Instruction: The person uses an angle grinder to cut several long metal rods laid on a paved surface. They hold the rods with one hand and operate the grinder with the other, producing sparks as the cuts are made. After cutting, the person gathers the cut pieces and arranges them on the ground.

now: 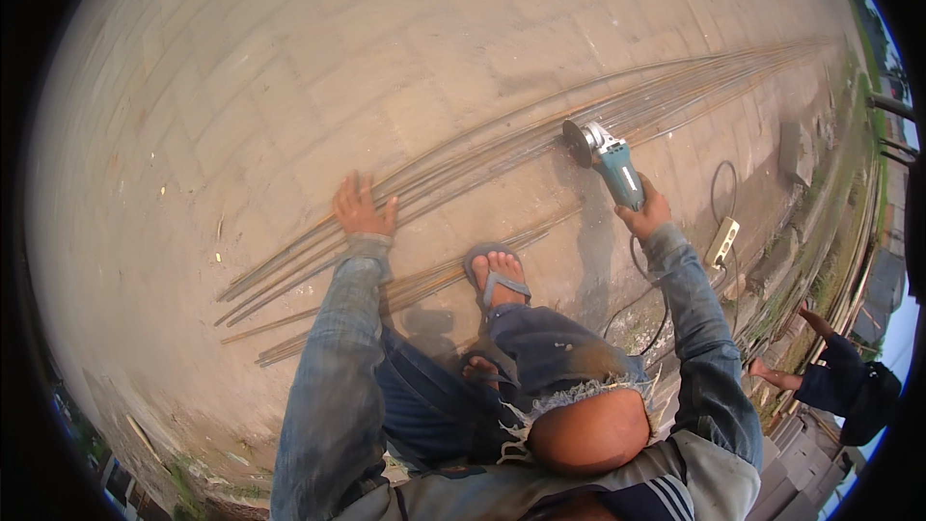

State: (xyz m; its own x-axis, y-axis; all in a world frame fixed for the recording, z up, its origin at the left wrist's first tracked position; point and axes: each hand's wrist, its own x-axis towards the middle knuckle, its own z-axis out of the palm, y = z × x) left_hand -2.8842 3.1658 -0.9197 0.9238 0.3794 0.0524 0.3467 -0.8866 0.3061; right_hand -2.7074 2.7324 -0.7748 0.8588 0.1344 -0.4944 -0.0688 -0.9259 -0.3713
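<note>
My right hand (646,209) is wrapped round the body of a teal angle grinder (619,176). The grinder's dark disc (577,144) is over or beside a bundle of long, thin steel rods (666,96) lying across the ground; whether it touches them I cannot tell. On the left stretch of these rods rests my left hand (365,208), palm down with its fingers apart. Shorter rods (434,280) lie nearer to me, partly hidden by my left sleeve and my sandalled foot (499,277).
A pale power strip (721,242) with dark cable (666,323) lies on the ground at the right. Beyond it are a concrete block (796,152) and a grassy edge with long poles. Another person (834,376) is at the far right. Paving (289,68) spreads across the far side.
</note>
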